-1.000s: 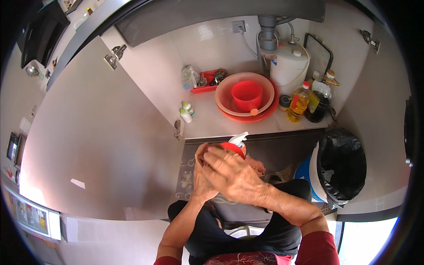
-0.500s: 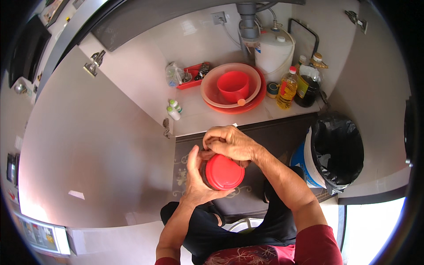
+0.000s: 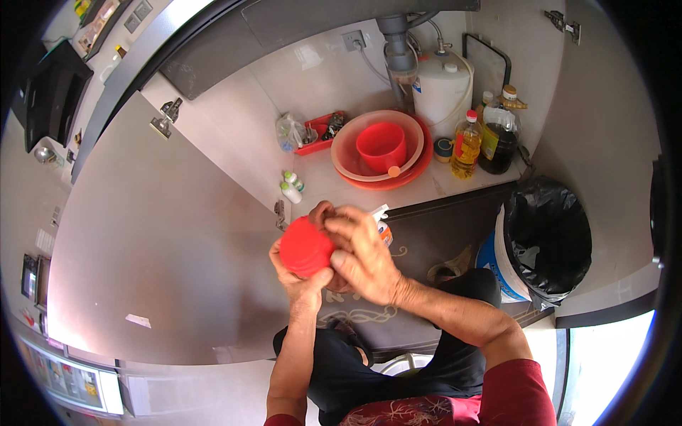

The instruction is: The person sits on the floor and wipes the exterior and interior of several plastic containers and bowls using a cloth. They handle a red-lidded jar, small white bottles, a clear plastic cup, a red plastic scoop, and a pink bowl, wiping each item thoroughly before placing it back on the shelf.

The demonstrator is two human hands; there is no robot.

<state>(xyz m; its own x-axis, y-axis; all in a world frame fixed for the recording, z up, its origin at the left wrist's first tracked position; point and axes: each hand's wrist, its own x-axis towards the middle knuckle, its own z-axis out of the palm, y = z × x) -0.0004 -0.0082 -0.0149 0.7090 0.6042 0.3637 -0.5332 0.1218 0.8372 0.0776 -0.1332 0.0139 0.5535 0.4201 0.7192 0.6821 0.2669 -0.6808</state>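
Observation:
My left hand [image 3: 302, 285] grips a jar with a red lid [image 3: 307, 247], tilted so that the lid faces up and its body is mostly hidden. Over the jar's right side, my right hand [image 3: 369, 257] curls with blurred fingers. A bunched brown cloth [image 3: 323, 213] pokes out past its fingertips, against the jar's far side, and more brown shows below. Just behind the right hand, a white and orange bottle [image 3: 384, 231] is partly covered.
An open cabinet holds a pink basin [image 3: 341, 153] with a red dipper [image 3: 381, 147], a red tray [image 3: 312, 147], small white bottles [image 3: 291, 192], an oil bottle [image 3: 465, 149], a dark sauce bottle [image 3: 497, 145] and a white tank [image 3: 440, 92]. A black-lined bin [image 3: 547, 234] stands right; a cabinet door [image 3: 163, 248] hangs open left.
Both hands and the jar have shifted left and slightly away from me. The right hand has moved down the jar's right side with fingers less curled, uncovering the white and orange bottle.

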